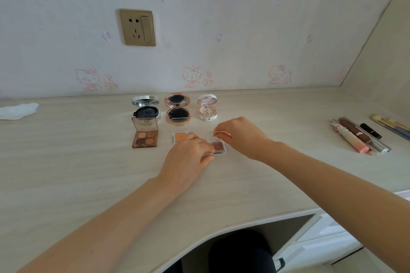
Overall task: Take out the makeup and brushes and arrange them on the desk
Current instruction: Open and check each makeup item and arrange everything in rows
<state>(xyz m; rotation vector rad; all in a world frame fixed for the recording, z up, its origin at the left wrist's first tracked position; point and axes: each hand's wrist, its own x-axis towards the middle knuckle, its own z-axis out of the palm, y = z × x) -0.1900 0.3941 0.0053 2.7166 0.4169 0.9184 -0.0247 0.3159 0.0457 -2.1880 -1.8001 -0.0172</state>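
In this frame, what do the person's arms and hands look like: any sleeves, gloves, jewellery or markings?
Both forearms are bare up to the frame edge, with no sleeves in view. The left hand and right hand wear no gloves, and no rings, watch, bracelets or markings show. Fingernails are too small to judge.

Both bare forearms stretched forward over the desk; left hand (188, 153) palm-down, fingers curled; right hand (240, 134) raised, fingertips seemingly pinched together.

A crumpled tissue (18, 111) lies far left; wall socket (137, 27) above.
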